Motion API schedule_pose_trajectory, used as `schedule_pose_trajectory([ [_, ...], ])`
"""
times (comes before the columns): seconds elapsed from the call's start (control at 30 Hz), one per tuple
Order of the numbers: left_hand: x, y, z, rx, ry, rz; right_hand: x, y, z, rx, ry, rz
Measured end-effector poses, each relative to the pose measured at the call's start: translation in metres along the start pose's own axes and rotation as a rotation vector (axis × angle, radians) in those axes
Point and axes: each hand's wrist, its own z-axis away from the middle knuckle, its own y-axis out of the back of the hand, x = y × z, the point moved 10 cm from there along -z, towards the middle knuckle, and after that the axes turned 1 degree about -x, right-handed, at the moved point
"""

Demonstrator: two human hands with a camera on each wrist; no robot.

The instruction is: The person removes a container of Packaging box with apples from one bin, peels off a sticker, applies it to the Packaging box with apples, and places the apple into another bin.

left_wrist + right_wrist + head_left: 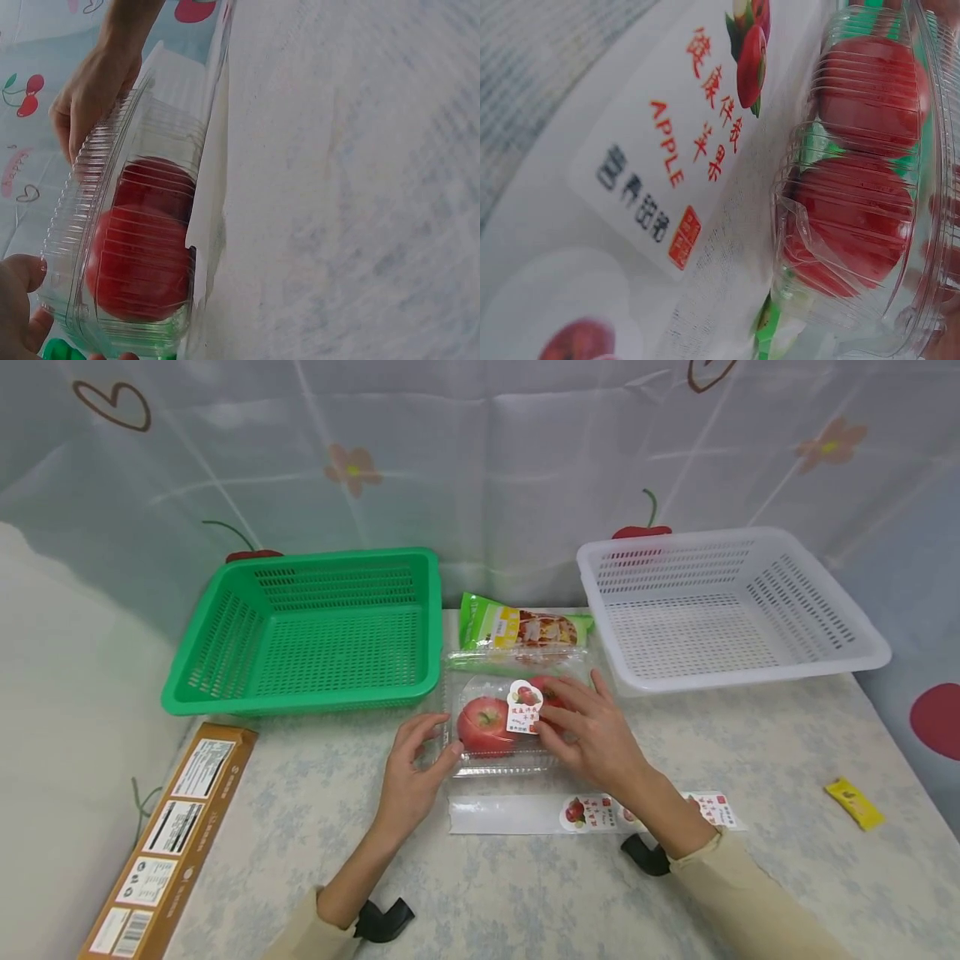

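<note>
A clear plastic clamshell box (543, 760) with red apples (480, 739) inside sits in the middle of the table. On top of its lid lies an apple-printed label (522, 714). The fingertips of my right hand (600, 739) touch the label's right edge, with fingers spread over the lid. At the box's left edge, my left hand (408, 777) touches its near corner with loosely bent fingers and thumb. The left wrist view shows that thumb beside the ribbed rim (82, 180). Part of the right apple is hidden under the right hand.
A label strip (502, 814) lies in front of the box, partly under the right forearm. Behind the box is a green snack bag (540, 628). Green (435, 652) and white (757, 677) baskets flank it. A brown carton (180, 827) lies left, a yellow packet (853, 803) right.
</note>
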Motion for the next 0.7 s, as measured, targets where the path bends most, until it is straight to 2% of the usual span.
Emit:
schedule_pose_trajectory([
  [0.17,-0.002,-0.001,0.0,0.011,0.005,0.009,0.003,0.005,0.001,0.043,-0.033,-0.029],
  [0.23,-0.002,-0.001,0.0,0.013,0.008,0.017,0.005,0.014,0.004,0.105,-0.076,-0.056],
  [0.33,-0.002,-0.003,0.001,0.011,0.015,0.033,0.013,0.033,0.012,0.257,-0.203,-0.172],
  [0.4,-0.002,-0.004,0.001,0.007,0.024,0.039,0.023,0.048,0.023,0.382,-0.317,-0.309],
  [0.57,-0.001,-0.004,0.002,-0.002,0.074,0.047,0.064,0.071,0.067,0.729,-0.749,-0.702],
  [0.63,-0.003,-0.003,0.002,-0.013,0.106,0.046,0.081,0.075,0.089,0.859,-0.919,-0.802],
  [0.7,-0.004,-0.003,0.001,-0.028,0.134,0.045,0.096,0.077,0.107,0.943,-1.041,-0.861],
])
